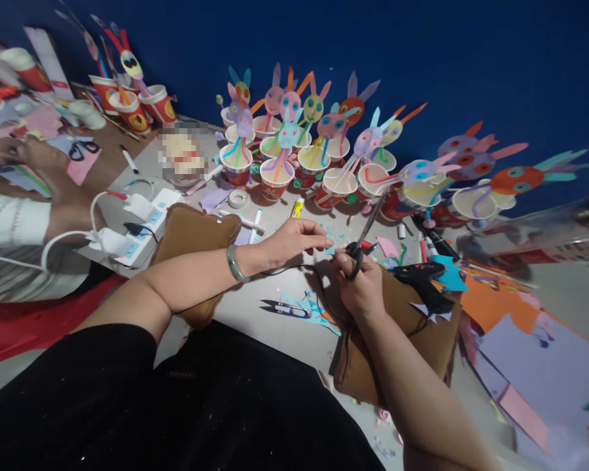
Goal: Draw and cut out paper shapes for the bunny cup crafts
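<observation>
My right hand (360,284) grips a pair of scissors (356,256) by the black handles, its blades pointing up and away from me. Just left of it, the fingertips of my left hand (294,242) pinch a small light blue piece of paper (330,244). A bangle (236,263) circles my left wrist. Below my hands, thread snips (285,309) lie beside blue paper scraps (319,314). A black glue gun (425,280) rests on the brown cushion (356,366) under my right forearm. Another brown cushion (196,239) lies beneath my left forearm.
Paper cups (277,183) with colourful paper rabbit heads stand in rows along the blue wall (294,33). At left are a power strip (147,229) and a co-worker's hands (42,154) near other scissors (83,150). Coloured paper sheets (535,353) spread at right, by a large clear container (530,239).
</observation>
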A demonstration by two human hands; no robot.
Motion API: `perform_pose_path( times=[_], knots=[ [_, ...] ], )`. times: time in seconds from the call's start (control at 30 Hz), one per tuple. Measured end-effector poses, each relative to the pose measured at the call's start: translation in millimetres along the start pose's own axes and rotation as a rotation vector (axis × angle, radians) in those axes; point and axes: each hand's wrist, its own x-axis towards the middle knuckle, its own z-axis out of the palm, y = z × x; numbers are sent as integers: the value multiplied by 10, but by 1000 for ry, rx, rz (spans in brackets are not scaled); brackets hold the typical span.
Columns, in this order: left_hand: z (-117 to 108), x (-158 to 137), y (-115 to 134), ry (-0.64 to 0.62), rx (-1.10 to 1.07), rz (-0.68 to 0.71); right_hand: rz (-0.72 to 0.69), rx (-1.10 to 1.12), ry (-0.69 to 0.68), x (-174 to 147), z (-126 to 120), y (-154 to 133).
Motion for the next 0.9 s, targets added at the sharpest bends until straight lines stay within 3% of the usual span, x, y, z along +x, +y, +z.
perform_pose_path(
  times=[0.17, 0.4, 0.9],
  knots=[
    [-20, 16, -96, -54, 38, 76, -29, -68, -11, -1, 13, -7],
    [-37, 40, -139, -89, 37, 42, -187, -131, 37, -25, 13, 2],
    [-35, 9, -103, -79, 167, 80, -184, -159, 30, -11, 11, 26]
  ],
)
